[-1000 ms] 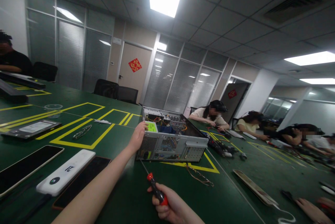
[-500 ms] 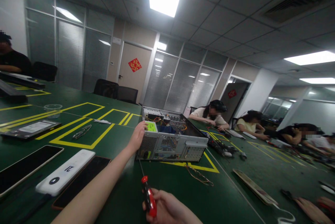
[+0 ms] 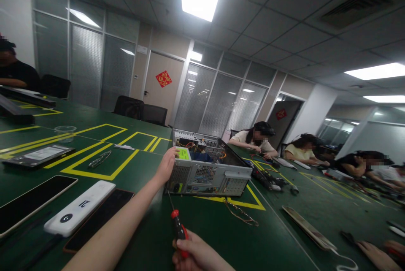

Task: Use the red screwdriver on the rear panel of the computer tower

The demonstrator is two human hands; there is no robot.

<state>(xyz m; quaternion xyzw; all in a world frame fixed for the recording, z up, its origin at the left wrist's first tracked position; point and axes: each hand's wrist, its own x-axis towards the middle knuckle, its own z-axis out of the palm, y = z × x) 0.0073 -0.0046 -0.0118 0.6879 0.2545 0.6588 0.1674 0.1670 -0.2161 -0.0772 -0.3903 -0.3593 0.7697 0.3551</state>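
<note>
The screwdriver (image 3: 179,229), clamped in the right hand's (image 3: 196,249) fingers, has been swung left, as if being turned by the computer case (image 3: 205,178), held on the table (image 3: 152,233) by the left hand's (image 3: 166,167) curled fingers.

Screwdriver (image 3: 179,228) tip indistinct, black phone (image 3: 34,203) cropped

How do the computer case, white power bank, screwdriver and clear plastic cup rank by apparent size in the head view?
Largest to smallest:
Computer case
White power bank
Screwdriver, partly covered by the right hand
Clear plastic cup, though it sits farther off
</note>
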